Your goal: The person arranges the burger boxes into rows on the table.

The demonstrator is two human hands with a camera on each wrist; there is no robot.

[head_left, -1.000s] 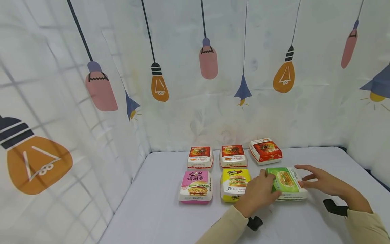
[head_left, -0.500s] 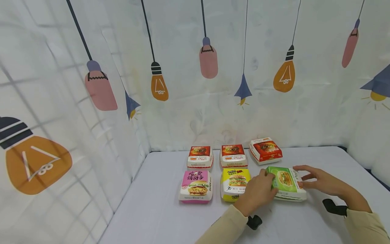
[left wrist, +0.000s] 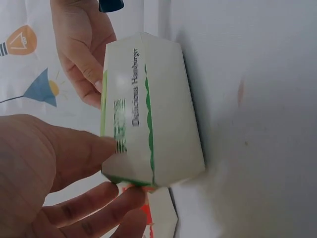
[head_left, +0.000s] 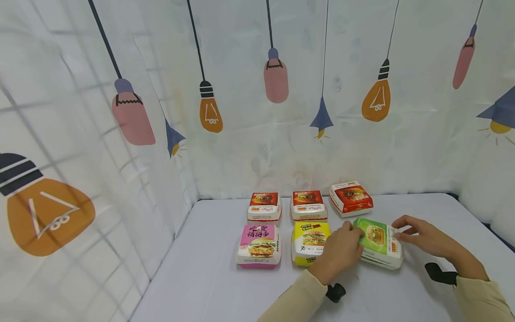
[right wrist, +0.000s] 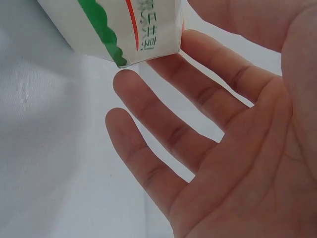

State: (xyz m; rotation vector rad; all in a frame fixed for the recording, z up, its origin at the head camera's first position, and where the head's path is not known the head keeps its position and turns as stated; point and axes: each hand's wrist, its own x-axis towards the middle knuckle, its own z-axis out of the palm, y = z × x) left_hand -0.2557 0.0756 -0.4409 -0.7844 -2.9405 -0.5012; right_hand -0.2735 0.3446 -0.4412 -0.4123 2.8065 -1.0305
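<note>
Green box (head_left: pixel 375 236), lower right of head view, is now turned further askew, less square to yellow box (head_left: pixel 309 238); left hand (head_left: pixel 339 247) pinches its left end, right hand (head_left: pixel 429 240) loosely spread against its right.

Both sleeves (head_left: pixel 295 300) are of beige cloth, and at the end of each is a black device (head_left: pixel 441 273).

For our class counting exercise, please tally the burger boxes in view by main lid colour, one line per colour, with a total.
Red boxes: 3
Pink box: 1
Yellow box: 1
Green box: 1
Total: 6
</note>
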